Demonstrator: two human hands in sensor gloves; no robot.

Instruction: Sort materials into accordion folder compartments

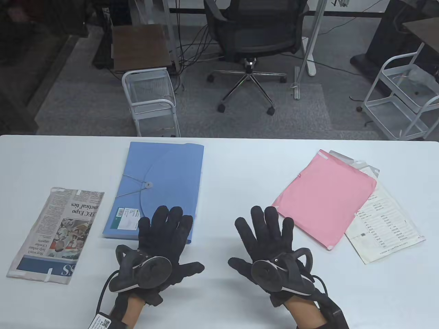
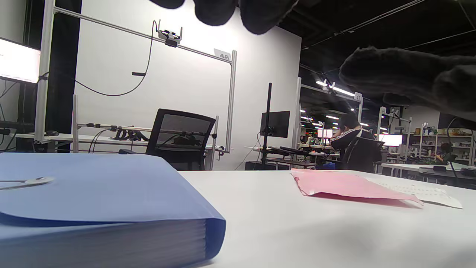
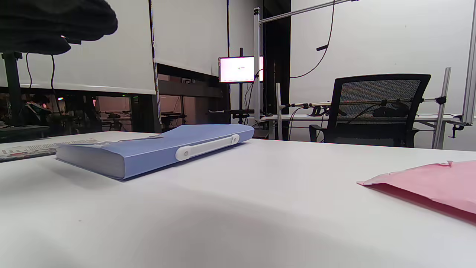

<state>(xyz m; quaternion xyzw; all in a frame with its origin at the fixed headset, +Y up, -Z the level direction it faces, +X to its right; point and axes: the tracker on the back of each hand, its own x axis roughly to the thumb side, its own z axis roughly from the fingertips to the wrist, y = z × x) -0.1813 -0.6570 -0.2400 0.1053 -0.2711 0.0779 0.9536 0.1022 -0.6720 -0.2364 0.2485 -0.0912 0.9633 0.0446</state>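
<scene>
A closed blue accordion folder [image 1: 161, 181] lies flat on the white table [image 1: 233, 171], tied by an elastic cord over a round button [image 1: 148, 185]. It also shows in the left wrist view [image 2: 100, 193] and right wrist view [image 3: 163, 147]. A folded newspaper [image 1: 58, 233] lies to its left. A pink envelope [image 1: 325, 197] lies at the right, on top of a printed white sheet [image 1: 384, 229]. My left hand [image 1: 168, 233] is spread open, fingertips over the folder's near right corner. My right hand [image 1: 265, 233] is spread open and holds nothing, just left of the pink envelope.
Beyond the table's far edge stand a white wire cart [image 1: 151, 102], an office chair [image 1: 253, 41] and another cart [image 1: 404, 99] at the right. The table's near edge is where my wrists come in.
</scene>
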